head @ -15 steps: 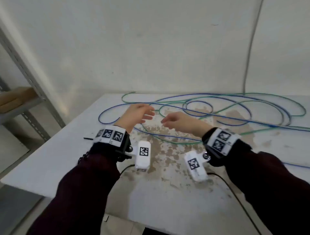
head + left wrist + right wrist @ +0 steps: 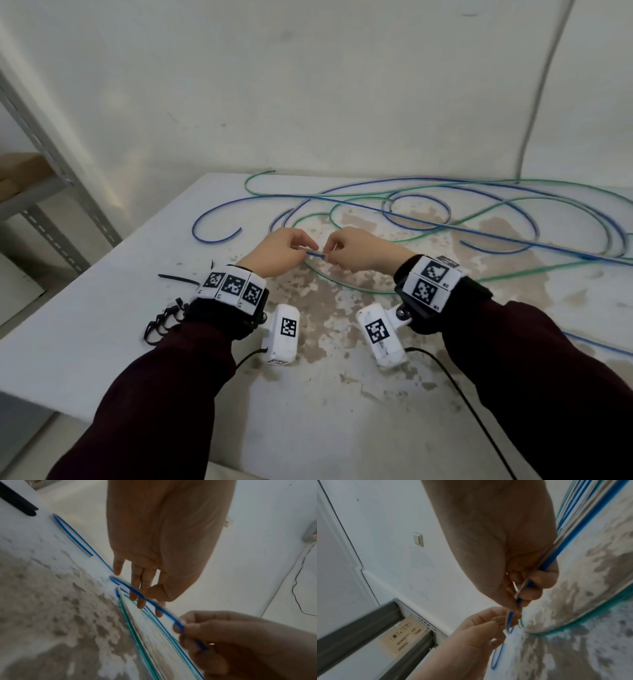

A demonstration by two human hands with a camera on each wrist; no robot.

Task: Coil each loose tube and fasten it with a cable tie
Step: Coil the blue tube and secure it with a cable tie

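My left hand (image 2: pixel 279 251) and my right hand (image 2: pixel 356 249) meet close together over the worn table (image 2: pixel 102 308). My right fingers (image 2: pixel 537 584) curl around the blue tube (image 2: pixel 527 584) and pinch it near its end. My left thumb and fingers (image 2: pixel 189 624) pinch the same tube just beside them. Black cable ties (image 2: pixel 164 320) lie by my left wrist. Behind my hands, the blue tube and a green tube (image 2: pixel 359 291) spread in loose loops over the table to the wall.

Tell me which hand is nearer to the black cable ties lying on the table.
Left. The left hand pinches the blue tube just right of the black cable ties, whose ends lie beside its wrist. The right hand, also pinching the tube, is farther right, beyond the left hand.
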